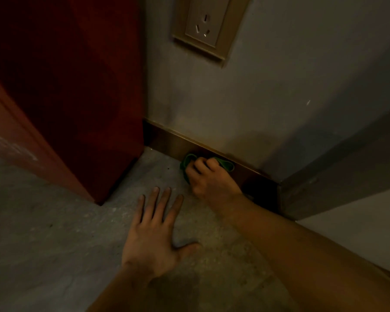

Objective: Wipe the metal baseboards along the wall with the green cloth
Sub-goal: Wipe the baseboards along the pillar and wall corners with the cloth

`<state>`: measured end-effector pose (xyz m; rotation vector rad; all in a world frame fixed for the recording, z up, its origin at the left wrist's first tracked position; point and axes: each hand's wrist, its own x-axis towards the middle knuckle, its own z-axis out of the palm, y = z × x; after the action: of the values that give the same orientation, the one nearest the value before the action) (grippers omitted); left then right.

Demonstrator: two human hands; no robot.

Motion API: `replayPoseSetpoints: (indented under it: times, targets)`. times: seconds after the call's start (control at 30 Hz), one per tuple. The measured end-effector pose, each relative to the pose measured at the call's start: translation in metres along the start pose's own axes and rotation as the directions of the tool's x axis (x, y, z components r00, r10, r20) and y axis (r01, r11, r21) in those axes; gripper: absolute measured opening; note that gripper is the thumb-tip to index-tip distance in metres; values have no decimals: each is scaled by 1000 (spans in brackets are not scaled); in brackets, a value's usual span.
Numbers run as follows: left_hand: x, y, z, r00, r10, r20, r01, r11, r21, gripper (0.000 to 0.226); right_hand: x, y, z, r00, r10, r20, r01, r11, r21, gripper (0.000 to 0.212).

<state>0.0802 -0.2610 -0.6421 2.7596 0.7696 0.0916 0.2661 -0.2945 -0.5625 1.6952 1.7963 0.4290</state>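
Note:
A dark bronze metal baseboard point(167, 141) runs along the foot of the grey wall, from the red cabinet to the corner on the right. My right hand point(208, 179) is shut on a bunched green cloth point(187, 159) and presses it against the baseboard near its middle. Green folds stick out on both sides of my fingers. My left hand point(155, 230) lies flat on the speckled floor, fingers spread, a short way in front of the cloth.
A tall red cabinet point(77, 97) stands on the left, its corner close to my left hand. A wall socket point(206, 23) in a brass frame sits above the baseboard. A grey wall edge or door frame point(324, 172) juts out on the right.

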Motion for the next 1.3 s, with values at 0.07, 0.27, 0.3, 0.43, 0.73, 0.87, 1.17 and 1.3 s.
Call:
replayPoseSetpoints:
  times: [0.07, 0.27, 0.3, 0.43, 0.73, 0.87, 1.17, 1.3]
  targets:
    - [0, -1, 0, 1000, -4, 11, 4, 1000, 6, 108, -3, 0, -1, 999, 23, 27, -23, 1000, 2, 36]
    - [-2, -1, -2, 1000, -2, 16, 2, 1000, 13, 110, -17, 1, -3, 999, 41, 3, -41, 999, 36, 43]
    - [-2, -2, -1, 1000, -4, 14, 4, 1000, 12, 110, -19, 1, -2, 999, 42, 3, -42, 999, 27, 42]
    - [-3, -4, 1, 1000, -3, 4, 3, 1000, 12, 110, -24, 0, 1, 999, 46, 18, -46, 999, -15, 36]
    - [-3, -5, 2, 1000, -1, 1, 1, 1000, 10, 112, -37, 6, 3, 988, 26, 151, -12, 996, -92, 28]
    - [-3, -6, 2, 1000, 3, -1, -3, 1000, 6, 112, -45, 8, 3, 978, 30, 204, -13, 996, -83, 26]
    - [-3, -6, 1, 1000, 8, -3, -8, 1000, 9, 112, -61, 13, 1, 951, 68, 302, -66, 998, -15, 30]
    - [-3, -6, 2, 1000, 3, 0, -3, 1000, 9, 112, -62, 14, -6, 918, 116, 380, -104, 993, -53, 29]
